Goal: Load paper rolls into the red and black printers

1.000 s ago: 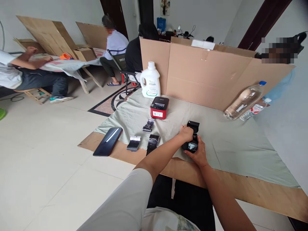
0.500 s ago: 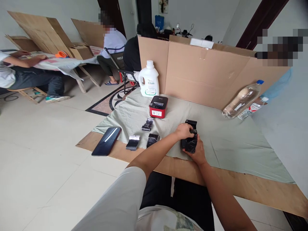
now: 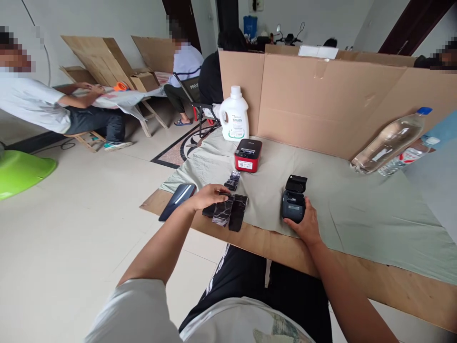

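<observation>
My left hand [image 3: 210, 196] pinches a roll of black film with pale streaks [image 3: 223, 212], its loose end hanging down. Beside it is a second dark strip [image 3: 238, 214], and another dark piece [image 3: 208, 210] is partly hidden behind. A small streaked roll [image 3: 233, 178] lies just beyond my fingers. My right hand [image 3: 307, 224] grips a small black portable printer [image 3: 294, 208] from its right side and bottom. The printer's lid [image 3: 296, 183] is raised, and its dark compartment faces me.
A dark phone [image 3: 177, 202] lies at the table's left edge. Behind the rolls stand a red-and-black printer [image 3: 247, 161] and a white jug [image 3: 234, 116]. Cardboard [image 3: 321, 105] screens the back. Large bottles [image 3: 391, 143] lean at the right. Several people sit nearby.
My left hand has moved left from the portable printer to the other rolls, taking the black film roll with it. The printer's compartment is now uncovered. The view has shifted left.
</observation>
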Available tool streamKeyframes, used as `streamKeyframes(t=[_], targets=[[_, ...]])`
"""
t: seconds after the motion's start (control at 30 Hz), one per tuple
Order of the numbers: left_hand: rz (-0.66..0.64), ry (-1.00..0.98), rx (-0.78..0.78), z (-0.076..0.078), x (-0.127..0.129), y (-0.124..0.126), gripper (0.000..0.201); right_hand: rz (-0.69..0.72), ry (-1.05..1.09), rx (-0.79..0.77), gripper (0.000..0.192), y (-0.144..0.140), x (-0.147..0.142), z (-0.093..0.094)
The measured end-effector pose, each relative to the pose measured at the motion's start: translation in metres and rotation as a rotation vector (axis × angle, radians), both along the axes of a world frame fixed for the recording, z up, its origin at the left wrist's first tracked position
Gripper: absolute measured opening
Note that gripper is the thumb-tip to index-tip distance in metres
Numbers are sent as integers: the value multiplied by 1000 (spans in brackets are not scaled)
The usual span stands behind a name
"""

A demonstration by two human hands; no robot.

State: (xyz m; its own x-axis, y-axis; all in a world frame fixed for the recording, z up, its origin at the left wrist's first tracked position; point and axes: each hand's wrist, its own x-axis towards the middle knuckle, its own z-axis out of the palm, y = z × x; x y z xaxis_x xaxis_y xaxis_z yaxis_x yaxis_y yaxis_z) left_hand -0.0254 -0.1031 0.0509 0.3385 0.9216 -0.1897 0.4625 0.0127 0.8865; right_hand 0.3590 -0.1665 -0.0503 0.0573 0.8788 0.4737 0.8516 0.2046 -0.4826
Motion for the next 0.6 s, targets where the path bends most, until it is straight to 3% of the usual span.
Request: streamKeyframes(t=[0.1,0.23,0.43,0.6], targets=[[81,278,231,-15,-10,-13,27,4,-4,9,116,1,1,-3],[44,567,418,-25,8,-24,23,3,-4,25,115,1,0,-4],[-78,653,546,-18,48,-10,34,5,2,12,114,0,-1,-1],[-271,784,462,-22,77,6,44,11,5,22,115,0,0,-3]])
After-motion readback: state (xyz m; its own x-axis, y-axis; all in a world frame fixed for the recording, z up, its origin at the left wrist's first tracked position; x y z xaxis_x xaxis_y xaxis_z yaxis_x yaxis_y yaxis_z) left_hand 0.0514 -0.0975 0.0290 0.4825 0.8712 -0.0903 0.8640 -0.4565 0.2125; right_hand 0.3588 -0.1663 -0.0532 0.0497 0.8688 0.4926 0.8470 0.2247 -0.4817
